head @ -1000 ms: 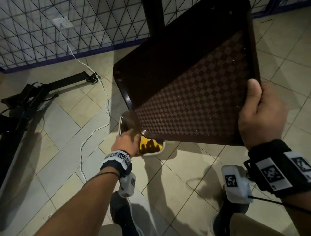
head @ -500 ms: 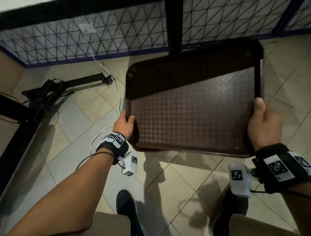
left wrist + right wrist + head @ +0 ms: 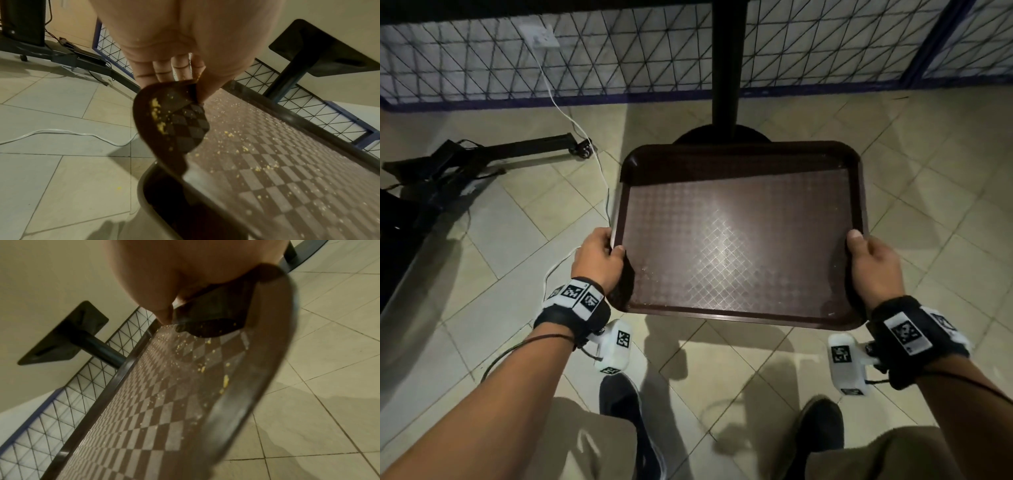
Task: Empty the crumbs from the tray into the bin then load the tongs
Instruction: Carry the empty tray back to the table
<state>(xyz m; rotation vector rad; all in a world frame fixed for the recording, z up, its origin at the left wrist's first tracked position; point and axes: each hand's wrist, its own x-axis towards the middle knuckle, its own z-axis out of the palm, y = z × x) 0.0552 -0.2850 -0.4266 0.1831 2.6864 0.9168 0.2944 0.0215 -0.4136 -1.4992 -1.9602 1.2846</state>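
Observation:
A dark brown tray (image 3: 736,240) with a checkered surface hangs level above the tiled floor, in front of me. My left hand (image 3: 599,257) grips its left rim with the thumb on top and fingers under. My right hand (image 3: 869,260) grips the right rim the same way. Small yellow crumbs (image 3: 230,134) still dot the tray (image 3: 277,162) in the left wrist view, and a few crumbs (image 3: 225,382) lie on the tray (image 3: 164,402) near the right rim. No bin and no tongs show in any view.
A black table post (image 3: 725,68) on a round base stands just beyond the tray. A wire-grid fence (image 3: 619,51) runs along the back. A white cable (image 3: 571,116) trails across the floor, and a black wheeled frame (image 3: 482,157) lies at left. My shoes (image 3: 630,421) are below.
The tray has swung from steeply tilted over the bin to level. My left hand left the bin and took the tray's left rim. The bin has dropped out of view.

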